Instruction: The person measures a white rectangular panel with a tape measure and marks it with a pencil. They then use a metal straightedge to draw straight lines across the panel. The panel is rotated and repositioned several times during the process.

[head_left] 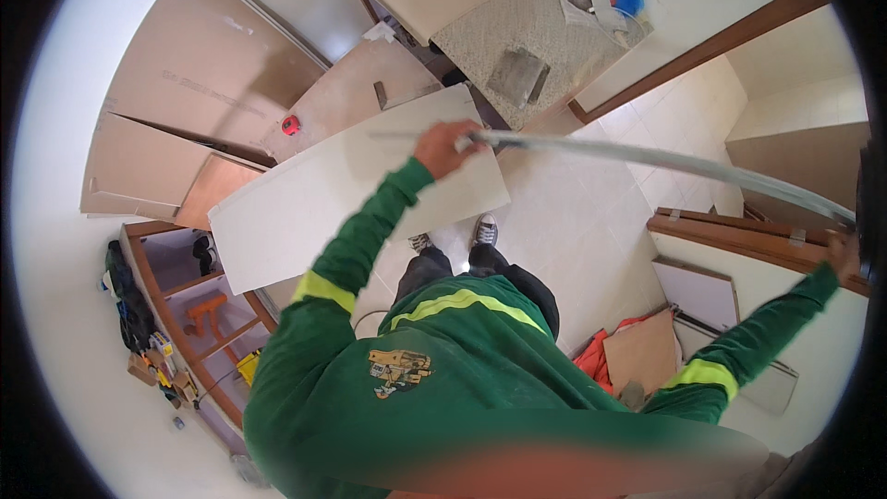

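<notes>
Gripping long metal strip [665,162] at both ends, left hand [445,148], right hand [843,254]; sagging middle risks striking white panel [323,199].

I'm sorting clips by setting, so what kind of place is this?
Probably a room being fitted out or renovated. Large boards lie about the tiled floor, an open wooden cabinet holds tools, and the left hand and right hand hold a long metal strip.
</notes>
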{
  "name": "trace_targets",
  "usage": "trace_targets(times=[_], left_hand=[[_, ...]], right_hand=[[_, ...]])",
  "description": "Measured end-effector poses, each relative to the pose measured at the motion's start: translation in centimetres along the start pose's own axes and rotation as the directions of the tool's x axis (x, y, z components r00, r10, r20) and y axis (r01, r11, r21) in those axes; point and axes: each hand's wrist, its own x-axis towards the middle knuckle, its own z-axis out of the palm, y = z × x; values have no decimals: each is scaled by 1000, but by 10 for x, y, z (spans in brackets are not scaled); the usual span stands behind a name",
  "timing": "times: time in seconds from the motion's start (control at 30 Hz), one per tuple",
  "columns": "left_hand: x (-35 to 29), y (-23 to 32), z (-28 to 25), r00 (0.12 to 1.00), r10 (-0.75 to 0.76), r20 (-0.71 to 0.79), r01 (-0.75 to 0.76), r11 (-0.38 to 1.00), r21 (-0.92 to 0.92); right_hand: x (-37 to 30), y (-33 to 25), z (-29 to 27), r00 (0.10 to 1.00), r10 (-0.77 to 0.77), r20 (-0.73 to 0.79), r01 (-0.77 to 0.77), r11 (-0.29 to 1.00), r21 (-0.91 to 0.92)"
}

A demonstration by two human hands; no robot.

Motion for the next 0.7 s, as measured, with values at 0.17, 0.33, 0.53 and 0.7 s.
trace_targets(times=[0.17, 0.33, 0.53, 0.7], left_hand=[[103, -90, -68, 983, 46, 176, -123, 882, 455], [182, -161, -71, 978, -86, 190, -65, 740, 669], [204, -188, -62, 990, -44, 137, -56, 759, 648], [151, -169, -55, 955, -9, -295, 147, 881, 449]], right_hand=[[-75, 237, 82, 857, 515, 3, -509, 846, 160], [-119, 356, 167, 671, 741, 33, -722, 641, 260], [-112, 486, 189, 460, 886, 63, -875, 440, 201], [-126, 528, 179, 457, 888, 59, -866, 429, 257]])
